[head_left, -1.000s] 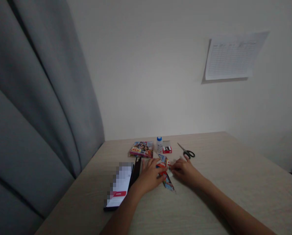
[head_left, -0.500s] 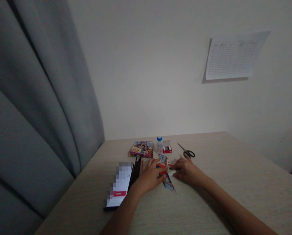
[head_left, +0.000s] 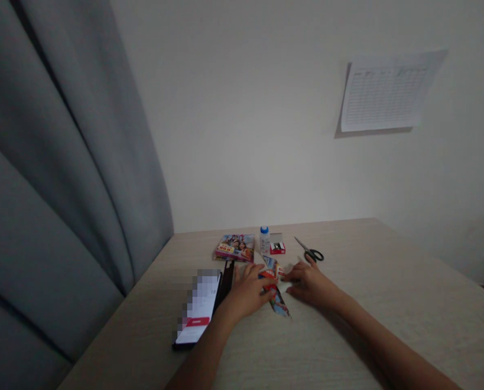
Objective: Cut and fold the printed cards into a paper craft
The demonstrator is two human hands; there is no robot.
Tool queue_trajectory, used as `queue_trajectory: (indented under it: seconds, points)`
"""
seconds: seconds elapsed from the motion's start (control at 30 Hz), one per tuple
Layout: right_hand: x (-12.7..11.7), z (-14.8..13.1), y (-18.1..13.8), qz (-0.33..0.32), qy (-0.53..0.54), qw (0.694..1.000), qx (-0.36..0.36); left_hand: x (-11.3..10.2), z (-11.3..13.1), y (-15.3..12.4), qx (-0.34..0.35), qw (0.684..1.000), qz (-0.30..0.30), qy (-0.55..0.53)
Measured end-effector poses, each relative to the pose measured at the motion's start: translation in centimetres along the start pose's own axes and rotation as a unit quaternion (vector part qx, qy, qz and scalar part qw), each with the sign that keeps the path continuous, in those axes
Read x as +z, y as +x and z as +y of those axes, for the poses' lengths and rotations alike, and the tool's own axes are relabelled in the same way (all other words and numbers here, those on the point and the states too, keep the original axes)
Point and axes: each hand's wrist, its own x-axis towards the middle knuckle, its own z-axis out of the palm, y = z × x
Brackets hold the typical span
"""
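A folded piece of colourful printed paper [head_left: 280, 303] lies on the table with a pointed end towards me. My left hand [head_left: 248, 291] rests over its left side, fingers spread and pressing it down, so part of the paper is hidden. At the right edge of the paper, my right hand [head_left: 309, 281] has its thumb and index finger bent around a pale part of it. The raised fingers of that hand are close to the handles of the scissors [head_left: 315, 254].
Left of my left arm lies a phone [head_left: 197, 330] with its screen lit, beside a dark strip-like object [head_left: 226, 279]. Further back are a stack of printed leaflets [head_left: 236, 247], a blue-capped bottle [head_left: 265, 241] and a small open red-and-white box [head_left: 278, 248]. A grey curtain [head_left: 83, 162] hangs at left.
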Motion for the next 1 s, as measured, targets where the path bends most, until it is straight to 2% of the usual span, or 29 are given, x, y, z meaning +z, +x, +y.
queue_trajectory:
  seconds: [0.73,1.0]
  points:
    - [0.28,0.13,0.03,0.008,0.0,1.0,0.007,-0.04,-0.36,0.23,-0.008,1.0,-0.009,0.004]
    - [-0.28,-0.43,-0.13,0.004,-0.001,1.0,0.004,-0.33,-0.07,0.15,-0.013,1.0,-0.01,-0.004]
